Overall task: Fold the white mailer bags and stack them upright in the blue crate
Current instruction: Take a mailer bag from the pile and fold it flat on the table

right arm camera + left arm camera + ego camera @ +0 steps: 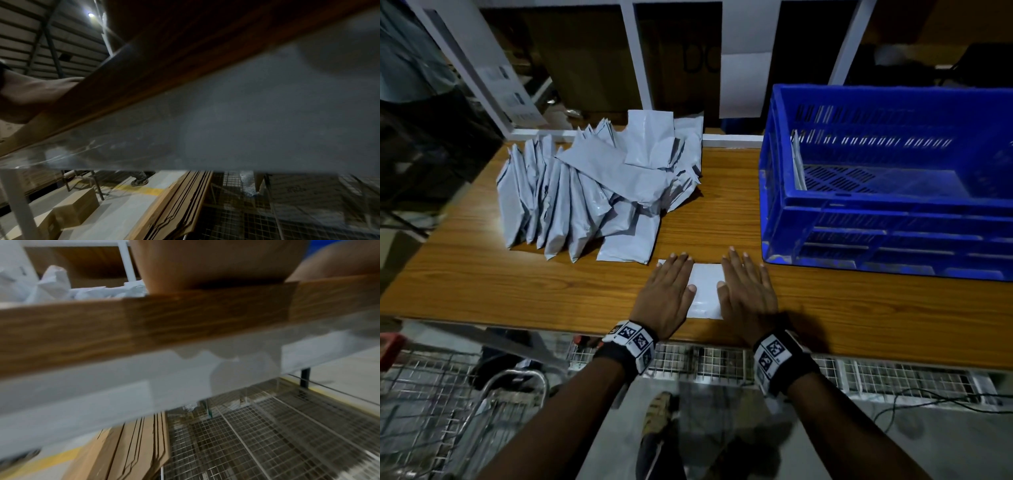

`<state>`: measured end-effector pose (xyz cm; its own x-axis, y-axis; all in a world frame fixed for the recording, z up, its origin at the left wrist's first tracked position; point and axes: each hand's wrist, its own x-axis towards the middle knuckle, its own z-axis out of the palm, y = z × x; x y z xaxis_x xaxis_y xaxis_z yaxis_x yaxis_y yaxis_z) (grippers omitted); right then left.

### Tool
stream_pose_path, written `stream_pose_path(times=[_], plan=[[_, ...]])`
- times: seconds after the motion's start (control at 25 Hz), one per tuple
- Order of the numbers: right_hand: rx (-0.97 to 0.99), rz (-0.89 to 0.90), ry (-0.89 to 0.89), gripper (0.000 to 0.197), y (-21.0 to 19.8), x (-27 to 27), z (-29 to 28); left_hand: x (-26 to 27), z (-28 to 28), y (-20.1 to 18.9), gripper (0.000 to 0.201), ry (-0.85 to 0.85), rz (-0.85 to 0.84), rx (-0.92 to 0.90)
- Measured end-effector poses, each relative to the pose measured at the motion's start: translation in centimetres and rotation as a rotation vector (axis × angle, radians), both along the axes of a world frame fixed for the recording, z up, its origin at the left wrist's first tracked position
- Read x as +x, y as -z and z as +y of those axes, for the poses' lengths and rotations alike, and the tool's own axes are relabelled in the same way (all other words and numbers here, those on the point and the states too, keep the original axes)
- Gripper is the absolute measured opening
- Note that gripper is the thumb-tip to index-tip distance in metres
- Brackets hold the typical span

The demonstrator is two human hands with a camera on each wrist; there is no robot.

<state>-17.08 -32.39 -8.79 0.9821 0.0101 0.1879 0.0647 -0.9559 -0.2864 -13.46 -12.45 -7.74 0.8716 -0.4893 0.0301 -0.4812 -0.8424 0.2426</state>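
A folded white mailer bag [707, 291] lies flat near the front edge of the wooden table [482, 274]. My left hand [667, 291] presses flat on its left part, fingers straight. My right hand [748, 291] presses flat on its right part, fingers straight too. A loose pile of white mailer bags [599, 192] spreads over the table's back left. The blue crate [893, 178] stands at the right, with a folded bag [798, 164] upright against its left wall. The wrist views show mostly the table's front edge [144, 324]; the left palm's heel [216, 264] rests on top.
White shelf posts [640, 58] rise behind the table. Below the table's front edge runs a wire mesh shelf [722, 363], and a wire cart [431, 411] stands at the lower left. Flat cardboard sheets [180, 207] lie under the table. Bare wood shows between the pile and the crate.
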Motion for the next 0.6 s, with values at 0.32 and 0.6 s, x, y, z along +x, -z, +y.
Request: stream_pose_path(times=[0.32,0.6], plan=[[-0.057,0.062,0.082,0.058,0.5,-0.4,-2.6,-0.5,1.4,-0.1,0.076,-0.108,0.047,-0.047],[0.202,0.216,0.004,0.046,-2.8,-1.0,-3.9,-1.3,2.0,-2.1,0.062,-0.064,0.171,-0.288]])
